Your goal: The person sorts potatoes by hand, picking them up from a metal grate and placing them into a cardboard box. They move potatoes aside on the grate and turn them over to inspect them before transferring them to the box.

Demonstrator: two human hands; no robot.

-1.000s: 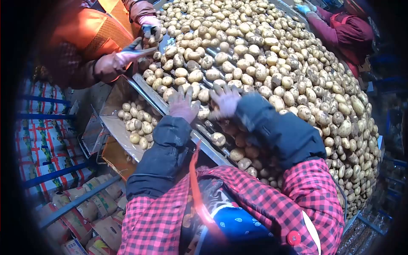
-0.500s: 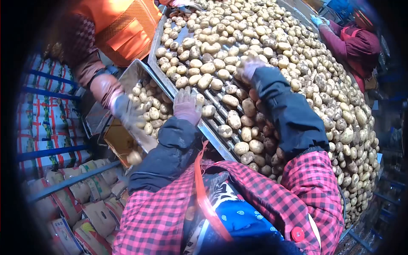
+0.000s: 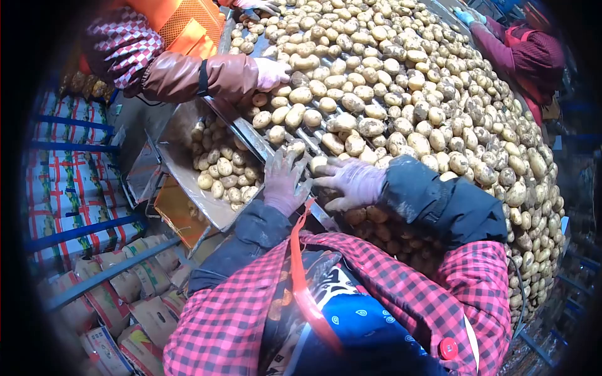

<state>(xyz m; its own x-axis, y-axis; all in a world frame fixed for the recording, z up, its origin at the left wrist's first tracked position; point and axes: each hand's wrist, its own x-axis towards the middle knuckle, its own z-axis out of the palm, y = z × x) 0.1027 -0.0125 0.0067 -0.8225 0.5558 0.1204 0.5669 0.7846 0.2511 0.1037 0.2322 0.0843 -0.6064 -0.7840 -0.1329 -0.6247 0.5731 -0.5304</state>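
Observation:
My left hand (image 3: 285, 183), in a dusty pale purple glove, lies at the metal edge (image 3: 254, 139) of the sorting table with its fingers spread. A potato (image 3: 296, 148) sits by its fingertips. My right hand (image 3: 356, 182), gloved alike, reaches in from the right with fingers stretched out toward the left one. Just beyond its fingertips is another potato (image 3: 318, 164). Many soil-marked potatoes (image 3: 401, 144) cover the table around and beyond both hands. Darker potatoes (image 3: 389, 233) lie below my right forearm, partly hidden by it.
A metal chute (image 3: 182, 135) with potatoes adjoins the table on the left. A co-worker's gloved hand (image 3: 271, 73) touches potatoes at upper left; another co-worker (image 3: 533, 56) stands at far right. Stacked printed cartons (image 3: 69, 182) and folded cardboard boxes (image 3: 150, 313) are at left.
My right hand has come back from the pile toward my left hand, which has spread its fingers. The left co-worker's arm has moved from the chute up onto the table.

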